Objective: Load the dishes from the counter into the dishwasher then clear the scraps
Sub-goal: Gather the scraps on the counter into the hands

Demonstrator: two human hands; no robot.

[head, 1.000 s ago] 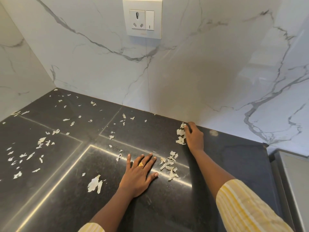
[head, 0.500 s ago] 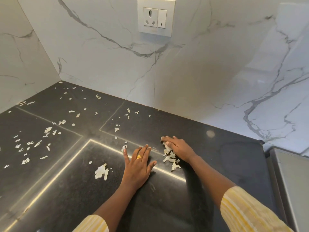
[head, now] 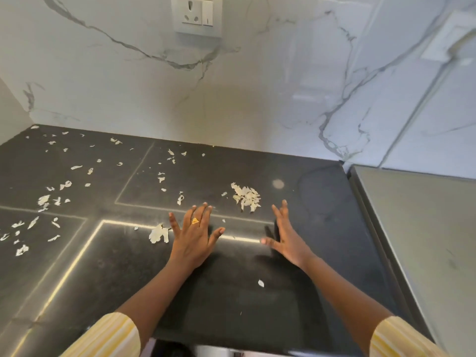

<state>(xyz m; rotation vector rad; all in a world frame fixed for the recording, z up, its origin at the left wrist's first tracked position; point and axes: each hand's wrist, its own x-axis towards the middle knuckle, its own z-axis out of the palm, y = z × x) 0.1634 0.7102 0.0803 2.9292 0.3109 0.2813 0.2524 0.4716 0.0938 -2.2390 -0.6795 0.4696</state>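
Sleeves: two, yellow striped, the left sleeve [head: 108, 336] and the right sleeve [head: 401, 338], at the near edge.
Counter [head: 231, 318]: one, black, crossed by thin light lines.
Lone scrap [head: 261, 283]: one, small and white, between the two forearms.
Left hand [head: 193, 238]: lay flat on the counter, five fingers straight and spread, holding nothing; one gold ring [head: 195, 221] on it.
Right hand [head: 288, 239]: stood on its edge, fingers straight and spread, holding nothing; whether it touched the counter could not be told.
Big scrap [head: 159, 233]: one, just left of the left hand.
Pile of scraps [head: 246, 197]: one, just beyond the fingertips, between both hands.
Loose scraps [head: 43, 199]: too many to count, over the left and far counter.
Wall socket [head: 197, 14]: one, far, on white marble.
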